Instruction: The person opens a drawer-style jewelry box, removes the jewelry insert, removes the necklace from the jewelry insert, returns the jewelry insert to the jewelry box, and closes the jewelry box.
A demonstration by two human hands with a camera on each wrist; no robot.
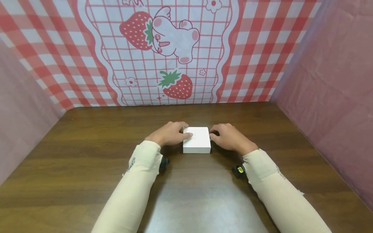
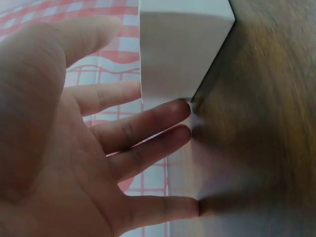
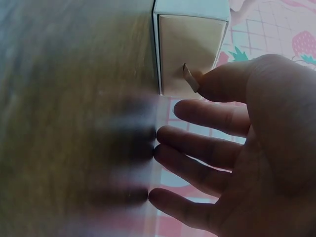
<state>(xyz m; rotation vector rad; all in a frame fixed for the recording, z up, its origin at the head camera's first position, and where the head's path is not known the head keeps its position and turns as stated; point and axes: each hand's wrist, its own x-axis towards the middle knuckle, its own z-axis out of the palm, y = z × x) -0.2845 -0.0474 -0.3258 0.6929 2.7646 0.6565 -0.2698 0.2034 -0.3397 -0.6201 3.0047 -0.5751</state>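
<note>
A small white box (image 1: 196, 139) sits on the wooden table between both hands. My left hand (image 1: 170, 133) is at its left side; the thumb extends over the lid, and the straight fingers reach to the box's far corner in the left wrist view, where the white side wall (image 2: 173, 57) shows. On the right side the box has an inner drawer front (image 3: 187, 44) inside an outer sleeve, with a small pull tab (image 3: 190, 79). The thumb of my right hand (image 1: 228, 136) is at this tab, its other fingers loosely extended, tips near the table.
The brown wooden table (image 1: 73, 155) spreads around the box. Behind it hangs a red checked cloth (image 1: 256, 48) with strawberries and a white cartoon animal. Pink cloth walls (image 1: 329, 97) stand at both sides. A small dark camera (image 1: 239, 171) sits at the right wrist.
</note>
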